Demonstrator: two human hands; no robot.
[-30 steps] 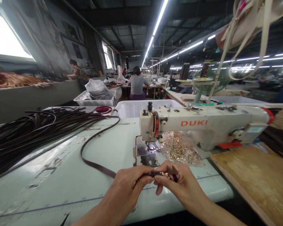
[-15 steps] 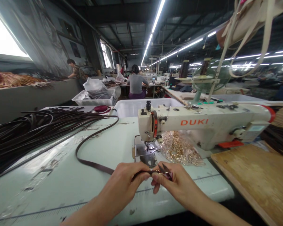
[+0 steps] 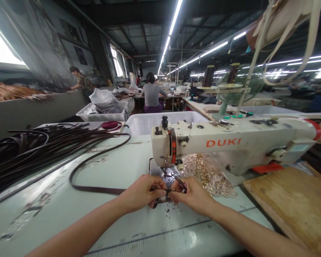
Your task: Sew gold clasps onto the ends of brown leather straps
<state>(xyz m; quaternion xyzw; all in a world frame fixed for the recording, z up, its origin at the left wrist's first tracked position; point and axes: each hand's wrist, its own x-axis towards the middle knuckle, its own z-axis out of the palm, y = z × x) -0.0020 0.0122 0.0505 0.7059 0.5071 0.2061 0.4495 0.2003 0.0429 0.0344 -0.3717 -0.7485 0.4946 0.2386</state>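
My left hand is closed on a dark brown strap, gripping it close to its end. The strap loops across the pale green table from the left. Opposite, my right hand pinches the strap's end with thumb and finger, and small thread snips sit in the same hand, blades pointing up and away. The fingertips of both hands nearly meet just in front of the needle area of a white sewing machine. Fingers partly hide the strap end; a small gold-coloured glint shows there.
A clear bag of gold metal hardware lies under the machine arm. Many dark straps are piled at left. A wooden board is at right, a white bin behind. A co-worker sits ahead with their back turned.
Both hands have moved forward, closer to the needle, carrying the strap end and the snips. The strap's loop has shifted left, and dark scraps now show on the table below my hands.
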